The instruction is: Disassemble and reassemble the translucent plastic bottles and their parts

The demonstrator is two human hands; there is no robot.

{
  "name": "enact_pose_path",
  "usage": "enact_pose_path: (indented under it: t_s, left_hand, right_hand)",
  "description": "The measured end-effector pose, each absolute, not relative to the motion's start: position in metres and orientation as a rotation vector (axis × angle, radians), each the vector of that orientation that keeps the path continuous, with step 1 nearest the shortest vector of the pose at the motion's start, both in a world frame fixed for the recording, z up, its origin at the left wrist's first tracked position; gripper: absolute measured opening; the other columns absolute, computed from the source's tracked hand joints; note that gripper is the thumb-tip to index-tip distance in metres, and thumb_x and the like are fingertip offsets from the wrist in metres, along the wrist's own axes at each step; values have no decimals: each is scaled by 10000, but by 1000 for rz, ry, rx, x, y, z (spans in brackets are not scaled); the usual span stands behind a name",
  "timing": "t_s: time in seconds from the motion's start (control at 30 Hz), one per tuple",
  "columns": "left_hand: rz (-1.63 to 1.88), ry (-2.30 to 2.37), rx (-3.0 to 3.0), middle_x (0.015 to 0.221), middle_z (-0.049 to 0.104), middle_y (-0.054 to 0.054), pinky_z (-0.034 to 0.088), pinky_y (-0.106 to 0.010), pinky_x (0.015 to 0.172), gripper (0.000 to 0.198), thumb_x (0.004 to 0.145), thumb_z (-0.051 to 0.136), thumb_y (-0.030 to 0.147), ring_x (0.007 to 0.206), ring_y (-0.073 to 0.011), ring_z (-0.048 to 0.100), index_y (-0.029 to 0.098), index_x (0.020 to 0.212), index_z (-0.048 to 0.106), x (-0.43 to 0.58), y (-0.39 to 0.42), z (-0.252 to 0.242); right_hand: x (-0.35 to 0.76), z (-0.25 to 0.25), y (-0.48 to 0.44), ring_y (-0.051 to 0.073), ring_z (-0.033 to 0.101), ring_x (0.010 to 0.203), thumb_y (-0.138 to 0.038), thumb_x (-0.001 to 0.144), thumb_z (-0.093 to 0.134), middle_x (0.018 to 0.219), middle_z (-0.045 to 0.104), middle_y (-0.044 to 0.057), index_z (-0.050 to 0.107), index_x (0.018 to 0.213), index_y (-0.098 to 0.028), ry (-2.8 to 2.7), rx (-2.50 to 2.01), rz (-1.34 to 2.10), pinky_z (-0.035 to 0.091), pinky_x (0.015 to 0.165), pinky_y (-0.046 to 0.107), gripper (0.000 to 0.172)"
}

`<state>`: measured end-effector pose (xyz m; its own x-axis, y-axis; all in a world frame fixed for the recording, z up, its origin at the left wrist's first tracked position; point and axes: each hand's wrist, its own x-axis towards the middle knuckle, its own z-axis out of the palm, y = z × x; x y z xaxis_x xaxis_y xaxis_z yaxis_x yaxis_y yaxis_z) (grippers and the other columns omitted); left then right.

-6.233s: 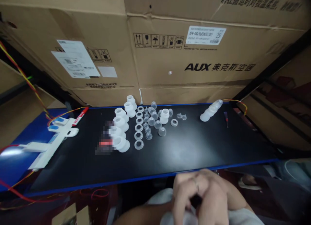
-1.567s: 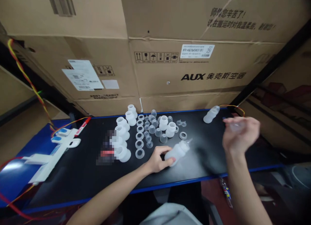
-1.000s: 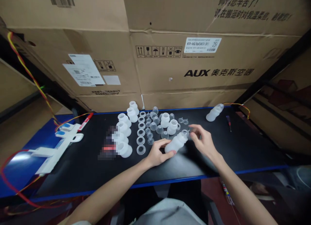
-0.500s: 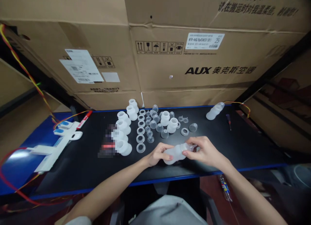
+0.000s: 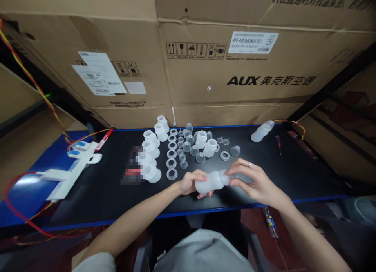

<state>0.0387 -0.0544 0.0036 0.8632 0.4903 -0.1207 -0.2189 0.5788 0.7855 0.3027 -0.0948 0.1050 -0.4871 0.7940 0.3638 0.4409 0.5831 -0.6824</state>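
A frosted white bottle point(image 5: 213, 181) is held tilted on its side above the table's front part. My left hand point(image 5: 192, 182) wraps round its base end. The fingers and thumb of my right hand point(image 5: 252, 180) close on the clear teat and ring point(image 5: 230, 177) at the other end. Beyond my hands stand two open white bottles point(image 5: 209, 148), and near them are a loose ring point(image 5: 225, 156) and a clear cap point(image 5: 235, 151). Several rings point(image 5: 172, 174) and teats point(image 5: 183, 164) lie in columns left of these.
Several open bottles point(image 5: 152, 173) form a row at the left. A capped bottle point(image 5: 262, 131) and a screwdriver point(image 5: 278, 145) lie at the back right. A power strip point(image 5: 69, 174) and a red marker point(image 5: 104, 140) are at the far left. Large cardboard point(image 5: 199, 80) stands behind the black table point(image 5: 123, 203).
My right hand has shifted slightly right, with its fingers now around the teat end. The fingertips of my left hand now show beneath the bottle. The whole view has tilted slightly.
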Motion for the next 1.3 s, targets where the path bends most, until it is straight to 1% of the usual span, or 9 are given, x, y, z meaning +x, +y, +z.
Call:
enact_pose_path:
  t_s: [0.1, 0.33, 0.5, 0.67, 0.77, 0.83, 0.93, 1.13, 1.3]
  left_hand:
    - [415, 318, 847, 717, 734, -163, 398, -287, 398, 525, 763, 724, 495, 433, -166, 562, 9, 957, 765, 38, -55, 3]
    - [280, 262, 843, 765, 760, -195, 419, -310, 408, 496, 768, 729, 511, 460, -192, 589, 43, 933, 741, 38, -54, 4]
    - [300, 249, 845, 794, 764, -192, 424, -309, 419, 477, 774, 745, 486, 482, -194, 601, 41, 945, 748, 35, -51, 3]
    - [391, 244, 811, 888, 782, -218, 527, -321, 490, 528, 776, 785, 481, 557, -215, 665, 26, 1043, 749, 36, -50, -1]
    - [499, 270, 806, 1056, 800, -252, 605, -354, 609, 569, 791, 832, 443, 674, -248, 741, 57, 1193, 719, 36, -52, -3]
    - [549, 275, 826, 1267, 769, -273, 645, -414, 760, 677, 778, 884, 377, 882, -322, 810, 106, 1360, 670, 37, -53, -4]
    - [575, 263, 906, 1501, 664, -271, 610, -526, 997, 812, 775, 925, 298, 1180, -425, 783, 187, 1514, 607, 39, -54, -7]
    - [588, 330, 1073, 1528, 655, -241, 557, -563, 1124, 752, 781, 963, 332, 1311, -439, 722, 195, 1465, 679, 42, -55, -8]
    - [741, 394, 1259, 1640, 561, -200, 396, -629, 1281, 638, 798, 950, 364, 1538, -469, 513, 218, 1386, 752, 43, -54, -7]
  right_hand:
    - [305, 104, -96, 242, 768, 949, -224, 1014, 755, 1058, 793, 79, 826, 1124, -281, -2092, -843, 658, 646, 812, 361, 142]
    - [300, 81, -96, 228, 739, 784, -216, 1000, 739, 885, 776, 65, 839, 933, -257, -1866, -882, 639, 601, 682, 347, 127]
    - [282, 65, -91, 208, 683, 729, -343, 1013, 724, 848, 733, 69, 764, 833, -215, -1614, -993, 744, 541, 625, 311, 224]
    - [280, 46, -74, 179, 626, 712, -458, 964, 768, 872, 705, 41, 685, 897, -209, -1380, -1075, 926, 511, 627, 280, 270]
    - [287, 33, -67, 181, 596, 717, -373, 1007, 680, 867, 673, 29, 638, 945, -221, -1445, -1161, 744, 491, 645, 286, 169]
    - [289, 23, -67, 194, 583, 737, -241, 1009, 599, 867, 641, 30, 614, 966, -226, -1606, -1242, 543, 491, 682, 307, 48]
    - [287, 8, -73, 246, 600, 858, -56, 888, 547, 941, 620, 70, 594, 966, -224, -1929, -1329, 300, 515, 770, 355, 191]
    - [282, -15, -73, 306, 603, 1008, 35, 805, 512, 1046, 613, 127, 628, 1010, -205, -2135, -1463, 259, 554, 839, 397, 336]
    - [284, -15, -63, 272, 656, 969, -58, 948, 496, 1053, 651, 107, 693, 1130, -215, -1913, -1356, 505, 569, 872, 405, 311]
